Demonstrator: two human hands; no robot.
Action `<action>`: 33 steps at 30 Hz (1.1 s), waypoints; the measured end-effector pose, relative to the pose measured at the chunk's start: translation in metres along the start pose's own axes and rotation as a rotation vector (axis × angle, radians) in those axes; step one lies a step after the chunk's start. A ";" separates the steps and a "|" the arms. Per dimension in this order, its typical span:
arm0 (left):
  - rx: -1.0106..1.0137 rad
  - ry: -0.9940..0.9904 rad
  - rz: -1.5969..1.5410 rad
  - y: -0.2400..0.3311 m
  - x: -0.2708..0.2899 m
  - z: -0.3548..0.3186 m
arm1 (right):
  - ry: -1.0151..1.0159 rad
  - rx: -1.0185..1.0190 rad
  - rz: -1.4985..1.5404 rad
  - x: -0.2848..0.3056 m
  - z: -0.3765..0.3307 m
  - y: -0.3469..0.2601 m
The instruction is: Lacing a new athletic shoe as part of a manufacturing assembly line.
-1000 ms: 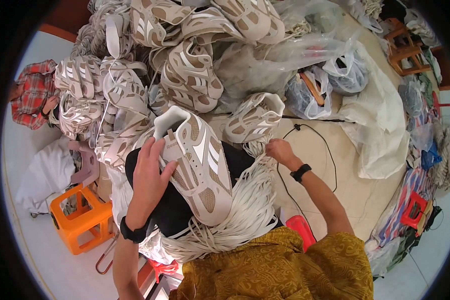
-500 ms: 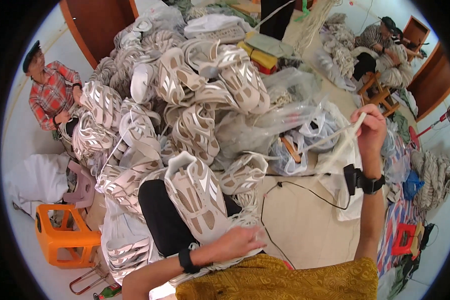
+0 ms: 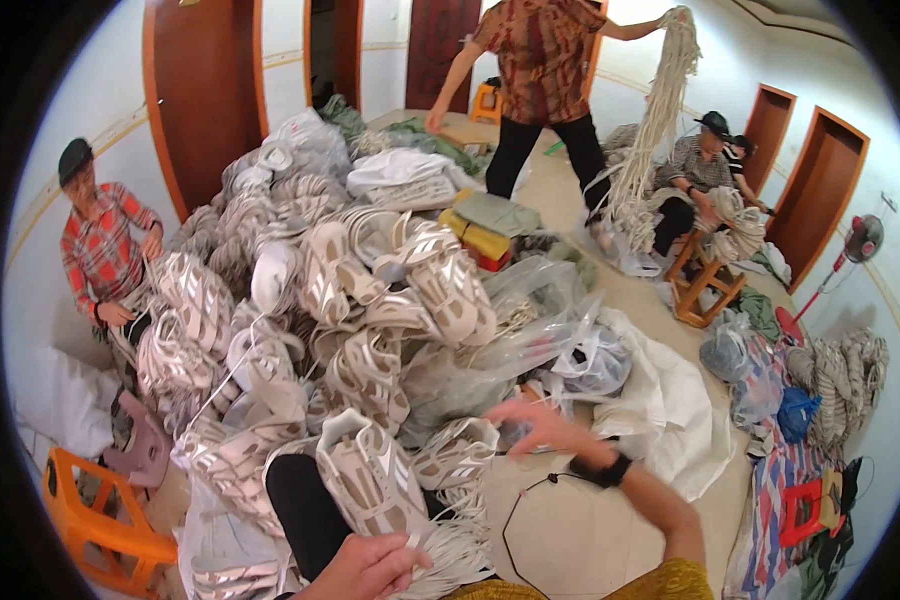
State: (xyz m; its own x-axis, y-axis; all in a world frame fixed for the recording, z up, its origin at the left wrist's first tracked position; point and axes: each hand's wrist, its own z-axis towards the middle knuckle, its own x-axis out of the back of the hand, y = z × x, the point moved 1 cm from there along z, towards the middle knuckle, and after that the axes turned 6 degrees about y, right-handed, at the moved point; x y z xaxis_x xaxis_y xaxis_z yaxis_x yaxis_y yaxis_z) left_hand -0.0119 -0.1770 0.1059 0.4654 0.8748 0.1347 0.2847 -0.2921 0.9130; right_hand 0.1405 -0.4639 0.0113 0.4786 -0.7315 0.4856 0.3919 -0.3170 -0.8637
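A beige-and-white sneaker [image 3: 370, 475] rests on my dark-clothed lap, its toe pointing toward me. My left hand [image 3: 375, 567] is at that toe, fingers closed in a pinch on a pale shoelace [image 3: 417, 540], of which a short end shows. To the right of the sneaker my right hand [image 3: 545, 428] reaches inward, slightly blurred, with fingers stretched and apart and no lace visible in it. A bundle of loose white laces [image 3: 460, 535] lies on my lap beside the sneaker. Another sneaker [image 3: 455, 452] sits just beyond it.
A large heap of sneakers [image 3: 355, 275] and clear plastic bags [image 3: 460, 375] fills the space ahead. A person stands behind it holding a hank of laces [image 3: 660, 120]; others sit left and right. An orange stool [image 3: 100, 520] stands at left, a black cord [image 3: 510, 530] at right.
My right hand has come down and inward from the far right, where it held a stretched lace. My left hand has moved left to the sneaker's toe. The view has tilted up, revealing the standing person.
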 end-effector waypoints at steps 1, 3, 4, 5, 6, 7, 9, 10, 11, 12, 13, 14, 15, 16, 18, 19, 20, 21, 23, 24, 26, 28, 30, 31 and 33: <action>-0.032 -0.033 0.011 0.005 -0.007 0.009 | -0.169 0.051 0.196 -0.029 0.004 -0.025; 0.018 -0.025 -0.128 0.012 -0.018 0.025 | -0.352 0.049 0.268 -0.068 0.002 -0.083; -0.016 0.017 -0.133 0.020 -0.020 0.026 | -0.260 0.075 0.311 -0.080 0.000 -0.100; -0.019 -0.001 -0.116 0.022 -0.018 0.023 | -0.235 0.074 0.309 -0.081 -0.001 -0.099; 0.011 0.046 -0.133 0.021 -0.011 0.021 | -0.314 -0.141 0.479 -0.080 -0.002 -0.095; 0.045 0.104 -0.154 0.018 -0.003 0.021 | -0.401 -0.355 0.653 -0.077 -0.001 -0.097; 0.047 0.083 -0.188 -0.003 0.002 0.021 | -0.115 -0.278 0.698 -0.050 -0.008 -0.098; 0.056 0.033 -0.118 -0.014 0.000 0.020 | -0.023 -0.235 0.742 -0.035 -0.008 -0.089; 0.066 -0.018 -0.049 -0.023 -0.001 0.020 | 0.100 -0.130 0.921 -0.018 -0.005 -0.082; 0.029 -0.042 0.031 -0.022 -0.006 0.018 | 0.225 -0.020 1.089 0.001 -0.002 -0.077; 0.025 -0.043 0.028 -0.041 -0.009 0.017 | 0.347 0.050 1.203 0.025 0.002 -0.073; 0.015 -0.043 0.094 -0.056 -0.010 0.015 | 0.593 0.104 1.277 0.047 0.007 -0.064; -0.001 -0.045 0.160 -0.068 -0.011 0.014 | 0.665 0.164 1.253 0.080 0.006 -0.051; -0.011 -0.067 0.168 -0.081 -0.012 0.012 | 0.740 0.223 1.227 0.116 -0.003 -0.038; -0.012 -0.049 0.235 -0.096 -0.010 0.008 | 0.916 0.251 1.069 0.164 -0.022 -0.019; -0.014 -0.062 0.240 -0.094 -0.008 0.004 | 0.931 0.252 1.064 0.166 -0.028 -0.008; -0.045 0.019 0.178 -0.079 -0.004 -0.002 | 1.048 0.127 0.906 0.167 -0.033 0.004; -0.073 0.101 0.115 -0.062 0.000 -0.010 | 1.154 0.000 0.745 0.169 -0.038 0.015; -0.025 0.115 0.056 -0.025 0.022 -0.033 | 1.198 -0.084 0.786 0.174 -0.043 0.039; -0.020 0.108 -0.034 -0.007 0.028 -0.044 | 1.411 -0.134 0.632 0.187 -0.059 0.055; -0.040 0.176 -0.168 0.012 0.033 -0.066 | 1.622 -0.197 0.466 0.205 -0.087 0.091; -0.251 0.101 -0.206 0.019 0.034 -0.072 | 1.271 0.006 -0.598 0.205 -0.097 0.100; -0.304 0.212 -0.053 0.027 0.041 -0.081 | 0.723 -0.407 -1.342 0.166 -0.083 0.116; -0.089 0.318 0.161 0.044 0.044 -0.079 | 0.562 -0.377 -1.285 0.131 -0.058 0.095; -0.041 0.318 0.464 0.060 0.038 -0.045 | 0.358 -0.242 -1.042 0.068 -0.019 0.082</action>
State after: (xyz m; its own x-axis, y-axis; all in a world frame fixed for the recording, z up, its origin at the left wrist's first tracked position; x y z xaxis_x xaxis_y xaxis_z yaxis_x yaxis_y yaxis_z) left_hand -0.0146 -0.1436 0.1834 0.2563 0.7334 0.6297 0.0745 -0.6645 0.7436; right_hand 0.1905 -0.5511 -0.0289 -0.2614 -0.1602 0.9518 0.2874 -0.9543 -0.0817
